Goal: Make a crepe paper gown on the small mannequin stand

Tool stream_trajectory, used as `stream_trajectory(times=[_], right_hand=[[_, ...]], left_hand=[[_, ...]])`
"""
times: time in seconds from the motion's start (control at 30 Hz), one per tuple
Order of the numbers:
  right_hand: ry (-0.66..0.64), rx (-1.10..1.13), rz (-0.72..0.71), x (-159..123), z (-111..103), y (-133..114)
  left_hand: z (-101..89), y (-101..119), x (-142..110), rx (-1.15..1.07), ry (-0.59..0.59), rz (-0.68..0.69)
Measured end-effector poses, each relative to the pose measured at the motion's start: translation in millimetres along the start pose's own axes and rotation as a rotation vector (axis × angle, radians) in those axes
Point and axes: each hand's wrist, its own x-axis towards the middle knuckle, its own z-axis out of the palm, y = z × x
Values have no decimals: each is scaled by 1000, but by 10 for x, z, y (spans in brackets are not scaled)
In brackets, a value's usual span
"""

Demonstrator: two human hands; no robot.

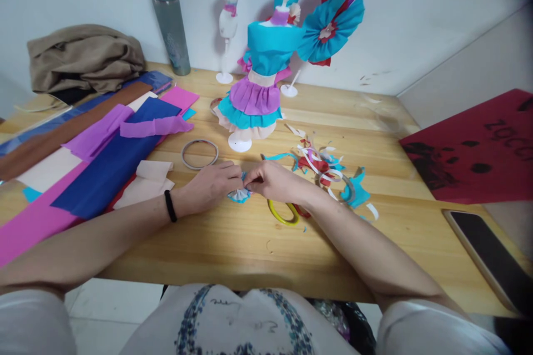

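Between my two hands is a small pleated crepe paper rosette (pixel 239 196), pale in the middle with a blue edge, low over the table. My left hand (pixel 219 184) closes on its upper left side, and a black band circles that wrist. Thumb and fingers of my right hand (pixel 277 180) pinch its right side. Parts of the rosette are hidden behind the fingers. Yellow-handled scissors (pixel 287 221) lie partly under my right wrist. Just beyond my left hand rests a roll of tape (pixel 200 154).
A mannequin in a paper dress (pixel 272 47) stands at the back, beside a bare mannequin (pixel 230 8) and a flask (pixel 170 22). Crepe paper sheets (pixel 112 161) spread on the left. Paper scraps (pixel 318 163) lie to the right; a phone (pixel 483 255) is near the right edge.
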Motion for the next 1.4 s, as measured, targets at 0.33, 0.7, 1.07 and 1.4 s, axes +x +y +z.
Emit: stream_trajectory(times=[0.33,0.7,1.07,1.4], right_hand=[[1,97,-8,14,16,66],[179,165,-71,-8,84,-6],[323,-4,-154,-150,127,-229],[356,-147,-175,-152,196,-226]], left_hand=[[22,63,-24,79,59,-250],[4,20,-5,-387,338,-820],[-150,61,57,-1139,528,-887],[-162,126,25,-1348,480,-904]])
